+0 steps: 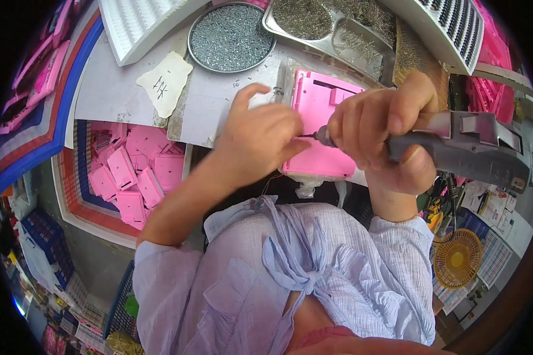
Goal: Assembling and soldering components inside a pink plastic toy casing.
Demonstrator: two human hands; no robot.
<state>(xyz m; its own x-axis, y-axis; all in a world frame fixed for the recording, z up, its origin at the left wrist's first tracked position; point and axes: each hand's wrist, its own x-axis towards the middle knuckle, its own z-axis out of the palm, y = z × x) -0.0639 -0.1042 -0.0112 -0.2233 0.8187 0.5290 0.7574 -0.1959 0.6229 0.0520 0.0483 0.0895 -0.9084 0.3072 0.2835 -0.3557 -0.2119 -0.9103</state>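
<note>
My right hand (376,127) is wrapped around a dark grey electric screwdriver (462,151), which lies almost level with its bit pointing left. Beneath the bit is a flat pink plastic housing (320,157) on a plastic-wrapped pad at the table's front edge. My left hand (260,139), slightly blurred, has its thumb and fingers pinched at the bit's tip, above the housing's left part. Whatever sits in that pinch is too small and hidden to name. The little finger is raised away from the others.
Behind stand a round metal dish (232,38) of small screws and a divided steel tray (320,41) with more screws. A torn paper note (164,83) lies on the table. Lower left, a striped-lined bin (71,195) holds several pink parts. A yellow basket (457,258) is at right.
</note>
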